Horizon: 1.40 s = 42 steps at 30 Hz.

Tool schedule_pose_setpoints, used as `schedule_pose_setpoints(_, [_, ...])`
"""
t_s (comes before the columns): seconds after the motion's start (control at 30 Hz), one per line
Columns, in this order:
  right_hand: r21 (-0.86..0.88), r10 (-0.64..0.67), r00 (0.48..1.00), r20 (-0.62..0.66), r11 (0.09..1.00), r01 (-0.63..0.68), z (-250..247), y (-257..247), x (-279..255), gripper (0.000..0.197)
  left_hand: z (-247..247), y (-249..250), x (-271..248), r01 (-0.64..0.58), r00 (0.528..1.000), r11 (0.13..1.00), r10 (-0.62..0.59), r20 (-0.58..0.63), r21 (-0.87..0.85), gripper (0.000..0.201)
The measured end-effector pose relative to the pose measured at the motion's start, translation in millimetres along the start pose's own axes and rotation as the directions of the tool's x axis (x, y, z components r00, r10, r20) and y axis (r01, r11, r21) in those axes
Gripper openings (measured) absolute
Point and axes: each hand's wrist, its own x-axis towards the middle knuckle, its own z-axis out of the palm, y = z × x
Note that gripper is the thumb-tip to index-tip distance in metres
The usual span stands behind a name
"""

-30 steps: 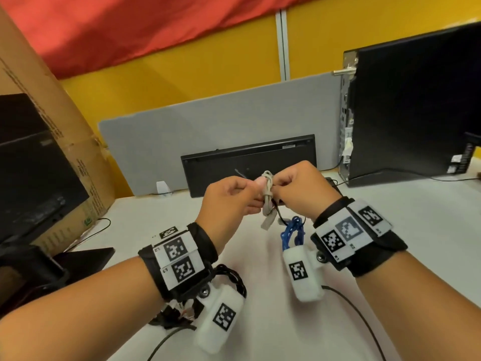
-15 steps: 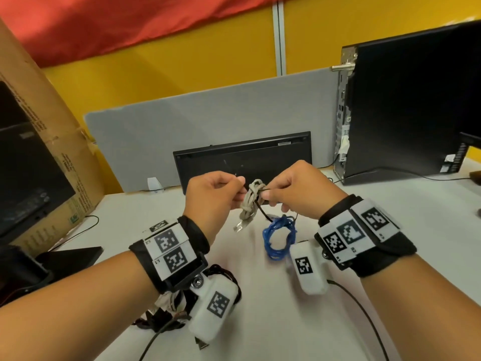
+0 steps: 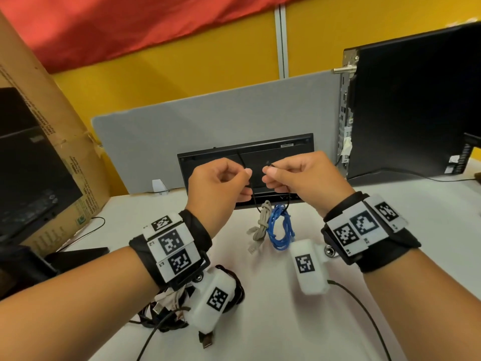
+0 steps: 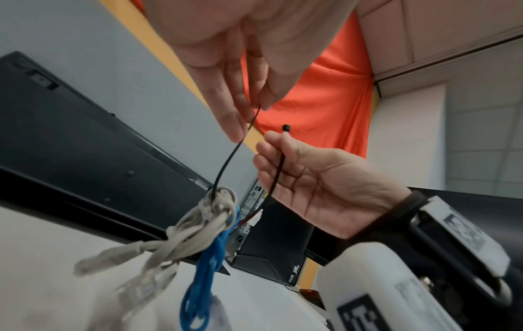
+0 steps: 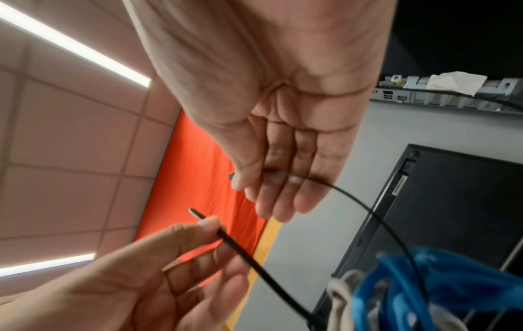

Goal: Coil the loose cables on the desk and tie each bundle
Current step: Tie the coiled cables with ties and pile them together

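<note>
Both hands raised above the worktop (image 3: 390, 217), close together but apart, in front of a black keyboard (image 3: 250, 155) stood on edge against a grey partition (image 3: 208, 118). Left hand (image 3: 217, 185) pinching the plain end of a black cable tie (image 4: 226, 161) between thumb and forefinger; right hand (image 3: 299, 178) pinching the other end, just below its small square head. Tie hanging in a U between the two grips, threaded through the tops of two coiled bundles. Grey cable bundle (image 3: 263, 222) and blue cable bundle (image 3: 281, 227) dangling side by side from the tie, touching each other, lower ends at or near the worktop; contact there too blurred to tell. Ends of the tie separate, head and tail unjoined. A tangle of dark and white loose cables (image 3: 166, 308) lying on the worktop under the left wrist. Black computer tower (image 3: 411, 108) standing at the right; cardboard box (image 3: 65, 152) at the left.
</note>
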Motion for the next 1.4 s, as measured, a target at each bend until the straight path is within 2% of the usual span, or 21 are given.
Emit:
schedule_pose_setpoints(0.2, [0.051,-0.022,0.999,-0.024,0.998,0.023,6.8,4.7,0.5,0.006,5.8,13.5,2.7,-0.020,0.996,1.000,0.021,0.083,-0.013,0.007])
schedule_pose_setpoints(0.43, [0.123,0.009,0.999,0.038,0.992,-0.014,7.4,3.7,-0.4,0.012,1.9,20.7,7.2,0.117,0.983,0.976,-0.088,0.161,-0.182,0.005])
schedule_pose_setpoints(0.53, [0.073,0.045,0.999,0.029,0.996,-0.047,5.7,3.9,1.0,0.014,-3.9,14.2,8.8,0.158,0.959,0.977,-0.117,0.256,-0.143,0.007])
schedule_pose_setpoints(0.6, [0.004,0.040,0.998,0.042,0.999,-0.040,4.2,4.1,1.4,0.006,-12.1,2.2,8.8,0.178,0.917,0.984,-0.176,0.359,0.028,0.008])
schedule_pose_setpoints(0.63, [-0.039,0.034,0.998,0.058,0.999,-0.032,3.4,4.4,1.5,0.006,-16.8,-5.5,8.4,0.159,0.884,0.973,-0.216,0.416,0.167,0.008])
schedule_pose_setpoints(0.67, [-0.080,0.031,0.996,0.078,0.996,-0.025,3.1,4.6,1.5,0.009,-22.1,-14.3,8.3,0.090,0.842,0.935,-0.256,0.475,0.344,0.009])
schedule_pose_setpoints(0.7, [-0.112,0.031,0.995,0.096,0.993,-0.020,2.7,5.3,1.4,0.011,-27.2,-24.0,7.8,-0.032,0.788,0.851,-0.302,0.537,0.524,0.011])
schedule_pose_setpoints(0.73, [-0.137,0.034,0.994,0.108,0.990,-0.019,2.5,5.7,1.0,0.012,-31.4,-33.6,6.9,-0.168,0.728,0.726,-0.364,0.581,0.667,0.014])
schedule_pose_setpoints(0.77, [-0.160,0.039,0.993,0.114,0.987,-0.020,2.3,6.6,1.3,0.013,-35.2,-41.5,5.6,-0.281,0.682,0.592,-0.430,0.591,0.755,0.019])
schedule_pose_setpoints(0.8, [-0.180,0.048,0.992,0.116,0.983,-0.027,2.6,7.6,1.5,0.014,-39.2,-48.2,4.7,-0.341,0.651,0.493,-0.491,0.579,0.801,0.022])
schedule_pose_setpoints(0.83, [-0.197,0.058,0.991,0.120,0.980,-0.033,3.0,8.5,1.8,0.013,-42.9,-54.2,4.1,-0.335,0.622,0.453,-0.553,0.555,0.826,0.024])
schedule_pose_setpoints(0.93, [-0.216,0.075,0.986,0.148,0.975,-0.041,5.2,9.3,1.3,0.013,-50.4,-66.6,3.9,-0.169,0.538,0.472,-0.691,0.482,0.865,0.026])
schedule_pose_setpoints(1.03, [-0.236,0.078,0.981,0.175,0.971,-0.035,4.9,9.3,0.6,0.014,-50.9,-73.7,4.0,-0.098,0.496,0.490,-0.730,0.469,0.866,0.025])
schedule_pose_setpoints(1.1, [-0.242,0.091,0.979,0.182,0.969,-0.045,5.0,10.0,0.9,0.014,-49.7,-74.9,4.9,-0.062,0.503,0.521,-0.721,0.477,0.852,0.022])
schedule_pose_setpoints(1.17, [-0.236,0.107,0.977,0.184,0.970,-0.062,6.2,11.1,0.8,0.014,-49.0,-72.6,8.0,0.001,0.545,0.563,-0.693,0.471,0.826,0.015])
schedule_pose_setpoints(1.3, [-0.246,0.121,0.976,0.178,0.966,-0.075,7.8,12.1,0.9,0.015,-48.2,-60.8,16.4,0.201,0.686,0.730,-0.581,0.438,0.653,0.011])
schedule_pose_setpoints(1.4, [-0.246,0.136,0.977,0.163,0.965,-0.093,9.0,11.8,0.0,0.014,-47.4,-52.2,22.6,0.326,0.782,0.824,-0.511,0.358,0.464,0.011])
